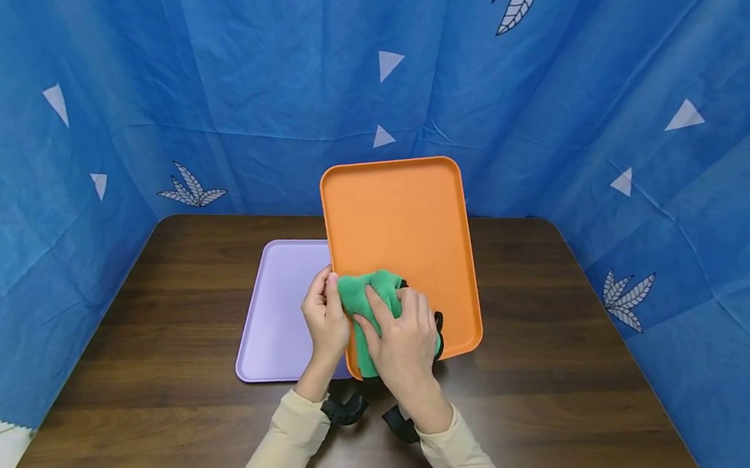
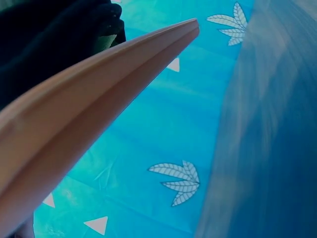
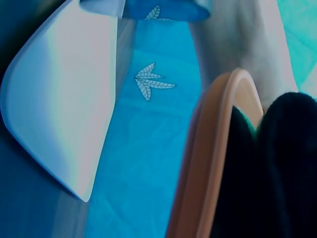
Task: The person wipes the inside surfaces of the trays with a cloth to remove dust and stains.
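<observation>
An orange tray is held tilted up above the table, its far end raised. My left hand grips its left edge, thumb on the inner side. A green cloth with black edging lies bunched against the tray's lower part, and my right hand holds it there with spread, bent fingers. In the left wrist view the tray's rim crosses diagonally beside dark folds of cloth. The right wrist view shows the tray's rim next to the dark cloth; fingertips are hidden there.
A purple tray lies flat on the brown wooden table, partly beneath the orange tray. Blue curtain with leaf and triangle prints surrounds the table's back and sides. Black straps sit at both wrists.
</observation>
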`<state>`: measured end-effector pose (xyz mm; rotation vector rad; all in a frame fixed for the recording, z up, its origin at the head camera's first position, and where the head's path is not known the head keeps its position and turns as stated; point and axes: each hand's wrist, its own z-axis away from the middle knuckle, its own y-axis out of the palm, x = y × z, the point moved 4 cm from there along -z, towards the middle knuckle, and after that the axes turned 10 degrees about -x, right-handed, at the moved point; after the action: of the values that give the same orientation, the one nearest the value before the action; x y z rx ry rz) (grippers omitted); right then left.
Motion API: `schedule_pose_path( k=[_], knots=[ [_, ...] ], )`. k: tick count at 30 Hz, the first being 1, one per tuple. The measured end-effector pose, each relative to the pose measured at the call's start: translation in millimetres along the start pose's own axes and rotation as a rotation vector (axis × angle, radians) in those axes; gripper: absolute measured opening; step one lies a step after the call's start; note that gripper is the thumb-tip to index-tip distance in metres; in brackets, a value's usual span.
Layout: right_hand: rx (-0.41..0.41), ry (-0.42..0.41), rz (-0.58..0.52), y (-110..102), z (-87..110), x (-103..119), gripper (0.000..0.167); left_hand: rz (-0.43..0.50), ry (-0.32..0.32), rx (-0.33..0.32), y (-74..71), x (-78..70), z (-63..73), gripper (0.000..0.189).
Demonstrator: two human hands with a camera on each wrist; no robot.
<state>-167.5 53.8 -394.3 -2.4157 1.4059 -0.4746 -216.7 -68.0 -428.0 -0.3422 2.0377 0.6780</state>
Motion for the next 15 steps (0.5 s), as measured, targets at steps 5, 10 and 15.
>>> schedule_pose_path(
  k=[5,10,15],
  knots=[
    [0.005,-0.001,-0.036,-1.3,-1.6,-5.7,0.045,0.01,0.005,-0.006,0.1,0.2,-1.0,0.029],
    [0.022,0.025,-0.047,-2.6,-0.4,-13.1,0.044,0.0,0.011,-0.014,-0.7,-1.1,-1.1,0.029],
    [0.032,0.057,-0.039,-4.5,-1.0,-20.0,0.044,-0.012,0.02,-0.022,-1.3,-1.2,-1.5,0.028]
  ],
)
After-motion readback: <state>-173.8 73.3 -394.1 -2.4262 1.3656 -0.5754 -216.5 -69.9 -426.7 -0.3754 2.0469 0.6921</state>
